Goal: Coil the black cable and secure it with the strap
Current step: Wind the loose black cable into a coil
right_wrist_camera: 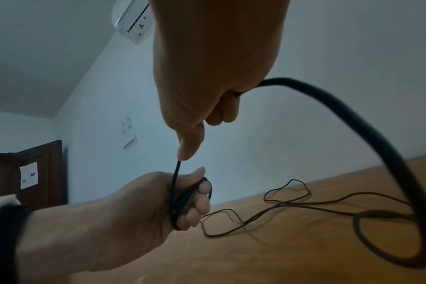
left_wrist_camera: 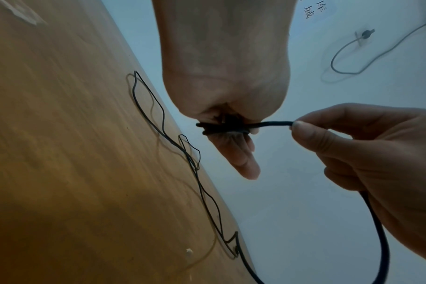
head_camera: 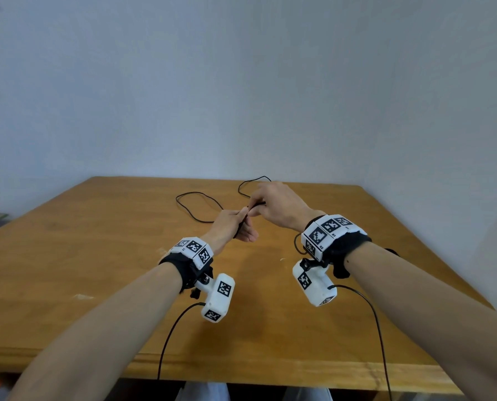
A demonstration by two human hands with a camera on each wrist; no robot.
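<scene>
The black cable lies in loose loops on the far part of the wooden table. My left hand grips a small coil of the cable, wound over its fingers. Just to the right, my right hand pinches the cable between thumb and forefinger, a short way from the coil. From the right hand the cable arcs out and down to the loops on the table. I cannot make out a strap in any view.
A pale wall stands right behind the table's far edge. Two thin black leads from the wrist cameras hang over the near edge. A small white scrap lies on the wood below my right wrist.
</scene>
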